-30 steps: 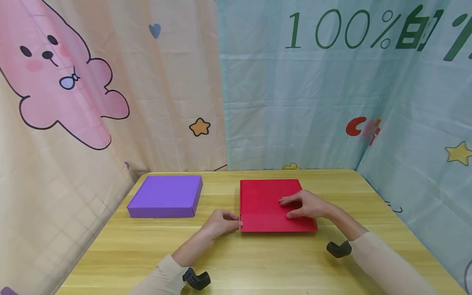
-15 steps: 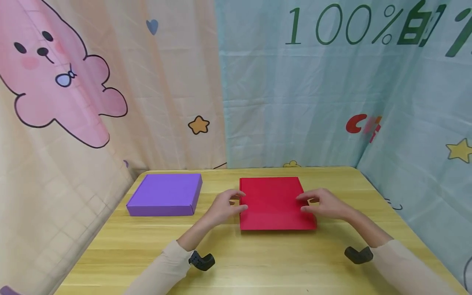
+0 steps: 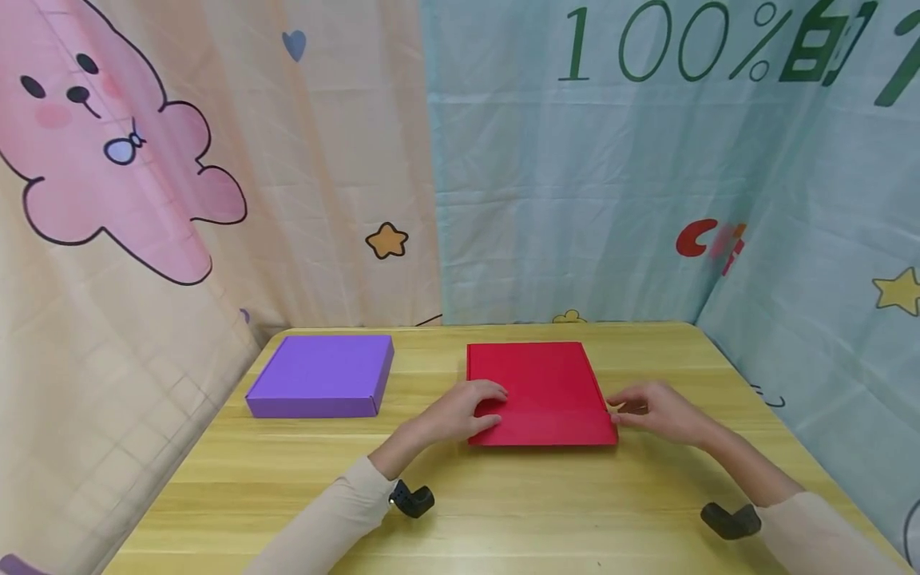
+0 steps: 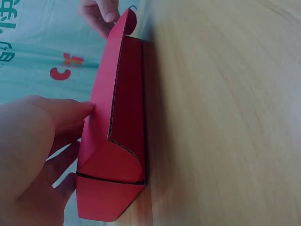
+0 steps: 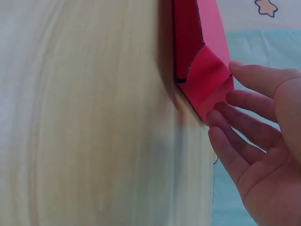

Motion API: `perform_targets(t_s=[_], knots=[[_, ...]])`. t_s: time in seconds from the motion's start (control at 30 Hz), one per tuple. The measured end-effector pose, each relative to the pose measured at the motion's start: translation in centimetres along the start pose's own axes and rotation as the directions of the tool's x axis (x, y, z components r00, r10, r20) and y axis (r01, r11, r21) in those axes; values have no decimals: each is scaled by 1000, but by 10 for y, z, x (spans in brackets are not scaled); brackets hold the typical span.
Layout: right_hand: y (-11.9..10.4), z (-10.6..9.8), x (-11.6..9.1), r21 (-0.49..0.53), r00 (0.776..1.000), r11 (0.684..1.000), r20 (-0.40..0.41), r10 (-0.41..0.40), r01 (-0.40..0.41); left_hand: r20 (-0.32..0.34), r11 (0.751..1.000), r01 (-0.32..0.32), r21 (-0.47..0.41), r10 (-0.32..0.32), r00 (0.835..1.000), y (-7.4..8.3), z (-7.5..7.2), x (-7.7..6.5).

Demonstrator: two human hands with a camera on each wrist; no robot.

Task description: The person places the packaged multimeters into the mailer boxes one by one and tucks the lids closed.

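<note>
A flat red cardboard box (image 3: pixel 542 379) lies on the table, its lid down and the lid's front flap standing a little out from the box front. My left hand (image 3: pixel 456 411) rests on the lid's left part, thumb nearer the front edge. In the left wrist view a folded side tab (image 4: pixel 117 162) shows at the flap's near end. At the box's right front corner is my right hand (image 3: pixel 664 411), its fingertips right at the side. The right wrist view shows that thumb against the corner by another tab (image 5: pixel 207 70), with the other fingers loosely extended along the box's side.
A closed purple box (image 3: pixel 323 367) lies on the left of the wooden table (image 3: pixel 503 519). Patterned curtains (image 3: pixel 561 176) hang behind and beside the table. A black wrist device (image 3: pixel 731 521) sits at each sleeve.
My left hand has moved from the box's left front corner up onto the lid. My right hand has gone from the lid's top rightward to the right front corner.
</note>
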State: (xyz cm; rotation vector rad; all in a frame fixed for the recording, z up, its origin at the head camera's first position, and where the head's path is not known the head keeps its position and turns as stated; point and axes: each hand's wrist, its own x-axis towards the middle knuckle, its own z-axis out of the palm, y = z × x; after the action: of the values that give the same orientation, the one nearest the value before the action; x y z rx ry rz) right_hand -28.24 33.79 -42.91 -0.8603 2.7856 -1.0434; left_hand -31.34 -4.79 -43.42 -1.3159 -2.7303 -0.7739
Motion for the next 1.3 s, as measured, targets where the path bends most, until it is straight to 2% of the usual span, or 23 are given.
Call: perform_targets(t_s=[0.2, 0.33, 0.5, 0.6, 0.73, 0.87, 1.13, 1.3], knots=[[5, 9, -4, -40, 999, 999, 16, 32, -32, -21, 999, 13, -47, -14, 1000, -5, 2, 0], [7, 13, -4, -26, 998, 998, 8, 64, -64, -39, 996, 31, -84, -34, 999, -6, 5, -1], [3, 17, -6, 87, 988, 985, 37, 149, -152, -47, 988, 55, -142, -63, 997, -5, 6, -3], [0, 19, -6, 197, 982, 962, 75, 176, -187, -46, 985, 72, -154, -80, 996, -4, 6, -4], [-3, 21, -8, 284, 969, 927, 102, 226, -246, -38, 985, 87, -150, -93, 995, -4, 5, -4], [-5, 21, -9, 331, 957, 898, 113, 269, -291, -24, 983, 98, -153, -103, 994, -3, 3, -3], [-6, 20, -8, 428, 947, 845, 166, 275, -320, -3, 977, 127, -173, -129, 992, -1, 0, -3], [-6, 20, -6, 452, 946, 832, 180, 269, -322, 0, 976, 126, -175, -128, 992, 0, 0, -4]])
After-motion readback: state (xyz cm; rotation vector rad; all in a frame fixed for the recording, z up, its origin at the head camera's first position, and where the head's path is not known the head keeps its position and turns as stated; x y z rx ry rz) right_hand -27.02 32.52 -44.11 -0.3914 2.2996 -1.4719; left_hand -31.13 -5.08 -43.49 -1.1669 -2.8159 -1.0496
